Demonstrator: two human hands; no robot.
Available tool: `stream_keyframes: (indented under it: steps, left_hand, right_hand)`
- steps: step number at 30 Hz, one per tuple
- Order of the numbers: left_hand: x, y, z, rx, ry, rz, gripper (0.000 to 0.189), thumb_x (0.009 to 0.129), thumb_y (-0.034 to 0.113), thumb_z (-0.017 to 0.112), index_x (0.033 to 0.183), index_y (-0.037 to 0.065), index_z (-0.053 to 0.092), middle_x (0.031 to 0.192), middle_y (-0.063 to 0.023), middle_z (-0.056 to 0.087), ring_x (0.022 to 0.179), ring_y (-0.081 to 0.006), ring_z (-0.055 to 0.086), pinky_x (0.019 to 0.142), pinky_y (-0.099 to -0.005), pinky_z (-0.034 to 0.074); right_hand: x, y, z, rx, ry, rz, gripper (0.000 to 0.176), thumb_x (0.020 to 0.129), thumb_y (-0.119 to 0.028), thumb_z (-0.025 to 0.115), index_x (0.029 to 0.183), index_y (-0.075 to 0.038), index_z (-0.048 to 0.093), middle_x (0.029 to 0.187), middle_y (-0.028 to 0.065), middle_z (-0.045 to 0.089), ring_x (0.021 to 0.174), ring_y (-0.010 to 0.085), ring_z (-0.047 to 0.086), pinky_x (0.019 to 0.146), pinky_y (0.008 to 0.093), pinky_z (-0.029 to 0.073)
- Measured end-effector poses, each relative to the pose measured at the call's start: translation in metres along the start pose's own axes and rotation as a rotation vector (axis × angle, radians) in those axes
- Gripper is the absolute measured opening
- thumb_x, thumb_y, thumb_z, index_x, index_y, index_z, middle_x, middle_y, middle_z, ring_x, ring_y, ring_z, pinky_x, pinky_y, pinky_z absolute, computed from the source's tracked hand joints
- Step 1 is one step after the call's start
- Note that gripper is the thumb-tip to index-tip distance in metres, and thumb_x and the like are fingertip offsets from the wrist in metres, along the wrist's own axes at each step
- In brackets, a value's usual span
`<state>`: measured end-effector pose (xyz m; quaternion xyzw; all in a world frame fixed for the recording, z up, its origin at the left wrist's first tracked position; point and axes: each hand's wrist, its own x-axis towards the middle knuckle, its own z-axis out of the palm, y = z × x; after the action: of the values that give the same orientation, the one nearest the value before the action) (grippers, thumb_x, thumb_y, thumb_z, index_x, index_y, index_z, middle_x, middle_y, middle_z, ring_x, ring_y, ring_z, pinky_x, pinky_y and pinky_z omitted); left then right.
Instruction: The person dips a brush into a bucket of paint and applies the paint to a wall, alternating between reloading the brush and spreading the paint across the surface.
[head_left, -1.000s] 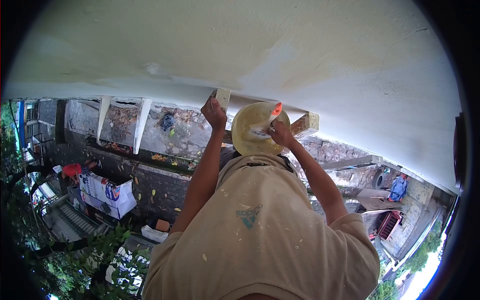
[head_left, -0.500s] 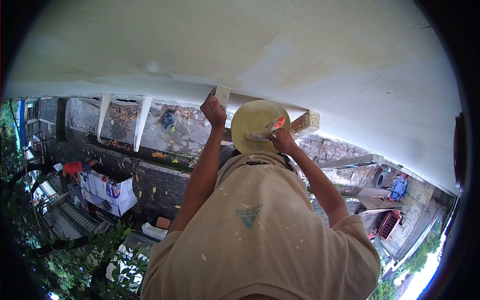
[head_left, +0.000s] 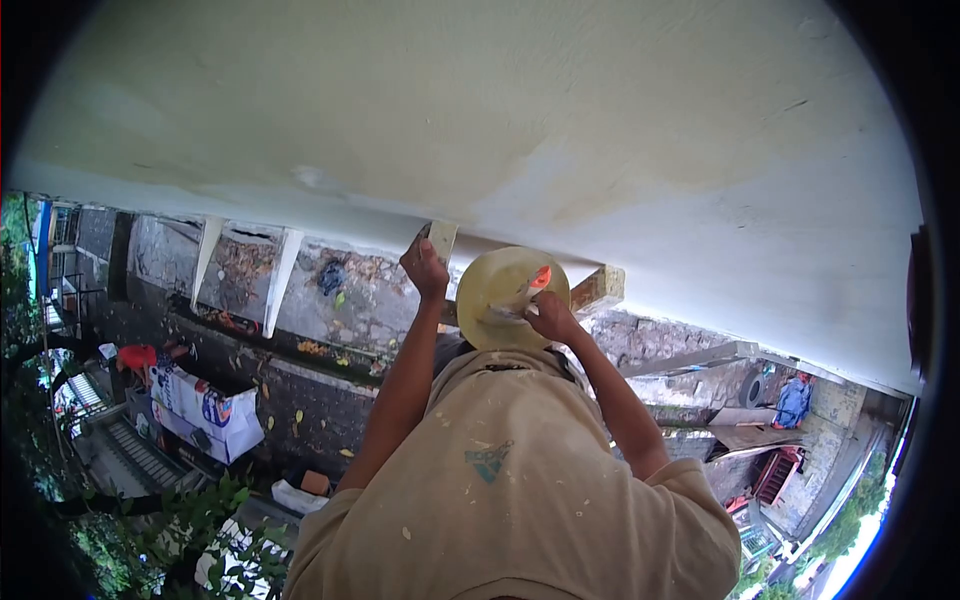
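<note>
My left hand is closed around the edge of a pale wooden beam that juts from the wall. In front of my waist is a round yellow tub, its inside facing me. With closed fingers my right hand holds a pale, smeared hand tool with an orange end over the tub. The tool's other end reaches down to the tub's inside; its exact kind does not show. A second wooden beam sticks out just right of the tub.
A large off-white wall with paler patches fills the upper view. Far below lies a paved yard with leaves. White brackets project at left. A person in red bends near a big white box. Tree leaves fill the lower left.
The view has tilted upward, so the hands, tub and beams sit lower in the picture. The tool's orange end has shifted slightly within my right hand's grip. My left hand stays on the beam.
</note>
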<state>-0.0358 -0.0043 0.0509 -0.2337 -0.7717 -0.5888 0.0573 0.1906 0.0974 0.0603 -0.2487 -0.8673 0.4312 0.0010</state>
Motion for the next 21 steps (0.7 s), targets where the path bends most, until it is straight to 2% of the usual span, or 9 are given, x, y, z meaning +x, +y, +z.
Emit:
stream_keyframes:
  steps: [4,7,8,11,12,15,16,19,21]
  left_hand:
    - [0.0,-0.004,-0.003,0.027,-0.058,-0.056,0.039,0.089,0.031,0.036,0.069,0.002,0.052,0.058,-0.0155,0.05,0.058,-0.038,0.048,0.056,-0.0468,0.035]
    - [-0.002,-0.009,0.004,-0.038,0.017,-0.042,0.04,0.089,0.032,0.036,0.069,0.002,0.053,0.06,-0.016,0.051,0.06,-0.0385,0.049,0.057,-0.0473,0.035]
    - [-0.003,-0.012,0.005,-0.034,0.01,-0.062,0.04,0.089,0.033,0.036,0.069,0.001,0.052,0.06,-0.0164,0.051,0.06,-0.0388,0.048,0.057,-0.0474,0.035]
    - [-0.003,-0.017,0.002,0.067,-0.02,-0.046,0.042,0.089,0.033,0.037,0.067,0.001,0.052,0.058,-0.0166,0.05,0.057,-0.0385,0.048,0.055,-0.0468,0.035]
    - [-0.001,-0.009,0.0,-0.013,-0.025,-0.065,0.044,0.089,0.035,0.037,0.064,0.001,0.051,0.055,-0.0168,0.048,0.054,-0.0382,0.047,0.052,-0.0457,0.034]
    - [-0.001,-0.01,0.004,-0.071,0.026,-0.058,0.046,0.089,0.036,0.037,0.063,0.001,0.05,0.053,-0.0169,0.046,0.052,-0.0381,0.047,0.051,-0.045,0.033]
    - [0.0,-0.006,0.003,-0.079,0.007,-0.061,0.046,0.089,0.037,0.037,0.063,0.001,0.05,0.054,-0.0169,0.047,0.052,-0.0379,0.047,0.051,-0.0449,0.034]
    - [0.001,-0.004,-0.001,-0.075,-0.024,-0.068,0.047,0.089,0.038,0.037,0.064,0.001,0.051,0.054,-0.0168,0.048,0.054,-0.0374,0.048,0.052,-0.0448,0.034]
    - [0.001,-0.005,-0.001,-0.041,-0.019,-0.074,0.047,0.089,0.038,0.037,0.065,0.001,0.052,0.054,-0.0163,0.049,0.054,-0.037,0.048,0.053,-0.0449,0.035]
  right_hand:
    - [0.002,0.008,0.001,-0.131,-0.095,0.148,0.036,0.069,-0.026,0.068,0.097,-0.004,0.061,0.091,0.018,0.062,0.086,0.0359,0.059,0.076,0.041,0.047]
    - [-0.005,-0.001,-0.002,-0.079,0.097,-0.026,0.043,0.067,-0.032,0.069,0.094,0.0,0.06,0.088,0.0218,0.061,0.083,0.0371,0.059,0.076,0.0434,0.047]
    - [-0.011,-0.01,-0.007,-0.131,0.073,0.056,0.042,0.067,-0.027,0.069,0.098,-0.001,0.059,0.091,0.0189,0.063,0.083,0.033,0.061,0.076,0.0402,0.049]
    - [-0.028,-0.038,-0.023,0.245,0.207,0.135,0.041,0.07,-0.02,0.069,0.104,0.0,0.058,0.095,0.0159,0.063,0.082,0.0264,0.063,0.075,0.0349,0.05]
    - [-0.033,-0.043,-0.025,0.354,0.238,0.206,0.039,0.076,-0.012,0.063,0.111,0.003,0.056,0.1,0.0125,0.063,0.085,0.0175,0.062,0.074,0.0297,0.05]
    - [-0.05,-0.063,-0.037,0.589,0.461,0.296,0.039,0.077,-0.012,0.063,0.111,0.006,0.055,0.101,0.0135,0.062,0.084,0.0191,0.062,0.073,0.0314,0.052]
    - [-0.054,-0.067,-0.039,0.793,0.445,0.402,0.043,0.077,-0.011,0.061,0.116,0.004,0.051,0.103,0.013,0.06,0.085,0.0212,0.062,0.07,0.0328,0.053]
    - [-0.066,-0.096,-0.056,1.117,0.501,0.424,0.041,0.079,-0.011,0.06,0.117,0.002,0.05,0.105,0.0121,0.057,0.086,0.0195,0.061,0.068,0.0308,0.054]
    - [-0.073,-0.093,-0.056,1.307,0.485,0.405,0.033,0.079,-0.007,0.058,0.111,-0.002,0.05,0.103,0.0092,0.056,0.089,0.0187,0.059,0.07,0.0313,0.055]
